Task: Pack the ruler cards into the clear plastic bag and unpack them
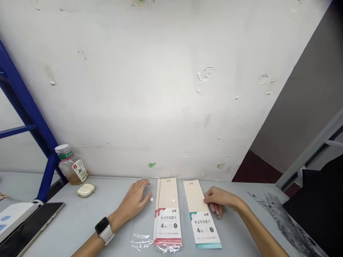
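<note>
Through the head camera I look onto a white wall (150,100) with chipped and peeling patches, and below it a pale grey table (72,214); a blue metal frame (34,103) slants down on the left. Near the middle of the table, to the right, lies a long cream card (197,201) with teal trim. Its long axis runs from the wall toward me, the far end leaning left, the near end to the right; the white printed panel with Chinese characters and a large 4 is at the near end, readable from my side. Just left of it, apart, is a matching card with red trim (168,194), pointing the same way but straighter, with a second red-trimmed edge peeking out along its left side. Clear plastic wrapping (141,238) spreads around the red-trimmed card and crinkles at the near end. At the back left, against the wall, stands a clear jar (73,167) with a white lid and brown contents low inside; near it sits a closed cream case (85,190). My left hand (134,200), a watch (102,226) on its wrist, lies palm down by the wrapping, thumb spread from the fingers, gripping nothing. My right hand (218,200) has curled fingers, with the tips at the teal card's right edge; whether they pinch it or only touch, I cannot tell.
</note>
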`<state>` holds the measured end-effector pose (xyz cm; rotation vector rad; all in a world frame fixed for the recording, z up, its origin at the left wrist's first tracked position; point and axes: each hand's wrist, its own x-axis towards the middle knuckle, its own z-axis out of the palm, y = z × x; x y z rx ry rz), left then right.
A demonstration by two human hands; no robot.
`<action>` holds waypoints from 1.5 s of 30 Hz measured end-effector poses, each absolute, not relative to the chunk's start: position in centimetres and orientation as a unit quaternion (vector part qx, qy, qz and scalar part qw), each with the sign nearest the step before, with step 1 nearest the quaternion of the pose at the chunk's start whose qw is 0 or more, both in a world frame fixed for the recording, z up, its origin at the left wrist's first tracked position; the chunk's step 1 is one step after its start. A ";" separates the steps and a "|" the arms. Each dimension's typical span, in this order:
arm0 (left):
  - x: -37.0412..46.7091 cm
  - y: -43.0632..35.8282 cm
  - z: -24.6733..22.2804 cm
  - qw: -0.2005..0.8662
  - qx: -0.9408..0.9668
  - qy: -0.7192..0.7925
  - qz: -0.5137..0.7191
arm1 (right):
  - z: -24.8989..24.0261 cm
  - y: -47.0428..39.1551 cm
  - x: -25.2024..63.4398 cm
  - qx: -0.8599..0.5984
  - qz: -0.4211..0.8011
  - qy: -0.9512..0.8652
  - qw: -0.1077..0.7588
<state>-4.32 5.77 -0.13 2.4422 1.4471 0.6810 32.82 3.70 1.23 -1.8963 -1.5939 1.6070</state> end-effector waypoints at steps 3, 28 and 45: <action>-4.4 5.5 -0.1 0.077 0.894 0.401 0.184 | 1.0 4.0 32.8 -0.656 0.518 -0.541 0.092; -4.1 5.3 0.5 0.063 0.919 0.357 0.151 | 0.1 1.8 23.4 -0.565 0.556 -0.572 0.212; -1.9 5.0 1.3 0.530 0.631 0.458 0.335 | 0.5 2.2 22.1 -0.468 0.620 -0.549 0.309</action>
